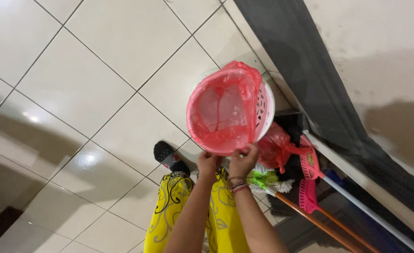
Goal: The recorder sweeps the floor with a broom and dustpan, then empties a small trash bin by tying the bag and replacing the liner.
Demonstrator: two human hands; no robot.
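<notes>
A black sock [168,154] on the person's foot stands on the pale tiled floor [90,93] at the left, with yellow patterned trousers [174,206] below it in the view; the foot sits just beside the bin, so the person seems to stand close over it. The left hand [208,161] comes next; its fingers are closed on the near edge of the red bag liner [221,110], which looks like a grip for drawing the plastic over the rim; the right hand [243,159], wearing beaded bracelets [237,185] at the wrist, pinches the same edge just beside the left, thumb and fingers pressed together on the film. The liner lies directly ahead of both hands, touching them, its mouth stretched wide and round; it is folded over the rim of the white perforated bin [264,105], which shows only on its right side. To the right a tied red bag [275,147] rests on the floor against the bin; further right, pink brushes and a broom [310,178] with long handles lean near the dark baseboard [305,70], probably stored out of the way.
</notes>
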